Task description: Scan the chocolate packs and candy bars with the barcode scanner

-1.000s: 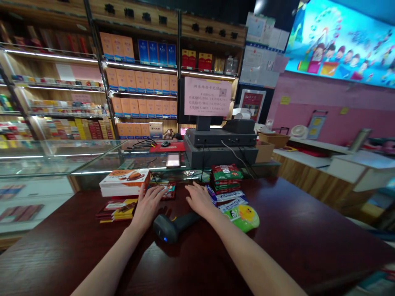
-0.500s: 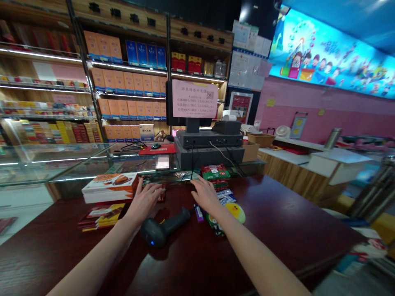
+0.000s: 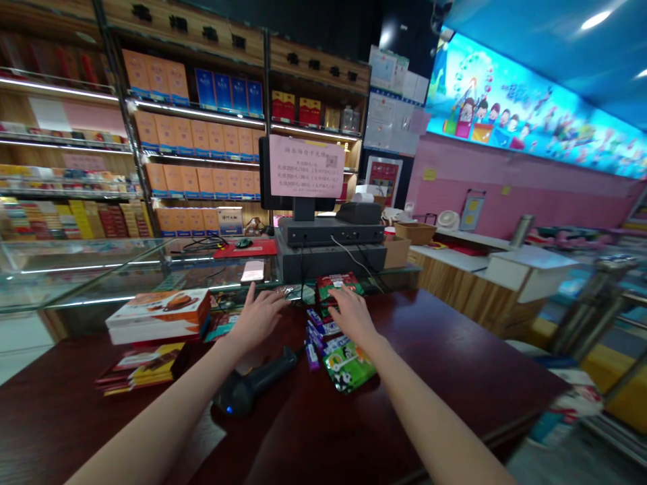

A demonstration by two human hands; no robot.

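Observation:
My left hand (image 3: 257, 316) is above the dark wooden table with its fingers stretched out and nothing in it. Just below it lies a black barcode scanner (image 3: 255, 384) with a blue light. My right hand (image 3: 354, 315), fingers apart and also holding nothing, hovers over snack packets. Close to its fingertips is a red and green packet (image 3: 331, 284). Several purple wrapped bars (image 3: 313, 343) lie left of that hand, and a green packet (image 3: 348, 367) with a panda picture is under its wrist. Left of my left hand are a white and orange box (image 3: 159, 316) and flat chocolate packets (image 3: 144, 367).
Behind the table runs a glass display counter (image 3: 85, 269) with a phone (image 3: 253, 271) on it. A cash register (image 3: 331, 252) with a monitor and a pink sign (image 3: 306, 167) stands at the back. Shelves of boxes (image 3: 202, 141) line the wall.
My right hand has moved right, towards the red and green packet, uncovering more purple bars. My left hand has shifted slightly right, away from the white box. The view has turned a little right.

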